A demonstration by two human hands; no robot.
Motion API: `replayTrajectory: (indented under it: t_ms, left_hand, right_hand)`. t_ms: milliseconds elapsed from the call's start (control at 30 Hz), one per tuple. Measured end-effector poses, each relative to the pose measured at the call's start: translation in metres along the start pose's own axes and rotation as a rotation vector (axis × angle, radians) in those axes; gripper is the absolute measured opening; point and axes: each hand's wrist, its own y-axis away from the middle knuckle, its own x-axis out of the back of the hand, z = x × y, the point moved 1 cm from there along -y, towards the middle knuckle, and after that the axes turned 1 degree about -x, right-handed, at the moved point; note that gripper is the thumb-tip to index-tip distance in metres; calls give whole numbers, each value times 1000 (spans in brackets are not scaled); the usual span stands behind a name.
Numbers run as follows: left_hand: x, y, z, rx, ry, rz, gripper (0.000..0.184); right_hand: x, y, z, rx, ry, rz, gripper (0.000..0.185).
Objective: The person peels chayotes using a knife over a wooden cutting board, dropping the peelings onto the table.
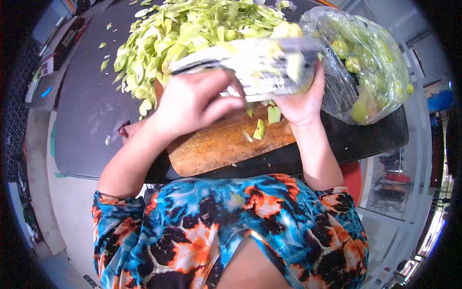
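A white, slotted, basket-like thing [269,72] is smeared by motion between my two hands, so its exact kind does not show. Pale green pieces appear in it. My left hand [195,98] is curled against its near left side, beside a dark strip. On the right, my right hand [303,96] grips its end, with the palm beneath and the thumb up along the side. Below it lies a wooden cutting board [216,149], with a few green slices [260,129] on it.
Behind the hands, a large heap of light green slices [192,29] covers part of the dark table [86,106]. A clear plastic bag [385,62] with round green fruits or vegetables [352,64] lies at the right. Small scraps are scattered at the left.
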Motion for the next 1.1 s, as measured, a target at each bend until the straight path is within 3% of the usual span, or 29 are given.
replayTrajectory:
  t_ms: [100, 167, 233, 833, 933, 1033, 1067, 1100]
  left_hand:
    - [-4, 0, 18, -174, -28, -85, 40]
    - [-12, 4, 19, -249, -96, -92, 42]
    - [-17, 3, 22, -286, -63, -40, 42]
    - [-23, 5, 26, -277, -92, -131, 41]
    - [-20, 3, 23, -291, -92, -112, 40]
    - [-14, 4, 10, -221, -182, -105, 38]
    - [-11, 3, 2, -150, -125, -93, 34]
    - [-2, 1, -1, -57, -97, -28, 29]
  right_hand:
    - [2, 0, 0, -91, 154, -26, 59]
    - [-9, 7, 1, -193, 13, -23, 68]
    - [-3, 5, 1, -205, -28, -166, 64]
    - [-2, 2, 4, -184, -46, -159, 67]
    - [-11, 4, 4, -181, 24, -22, 69]
    - [-2, 3, -2, -138, -72, -175, 68]
    - [9, 0, -5, -16, 84, -51, 67]
    - [-3, 2, -5, 20, 46, 15, 66]
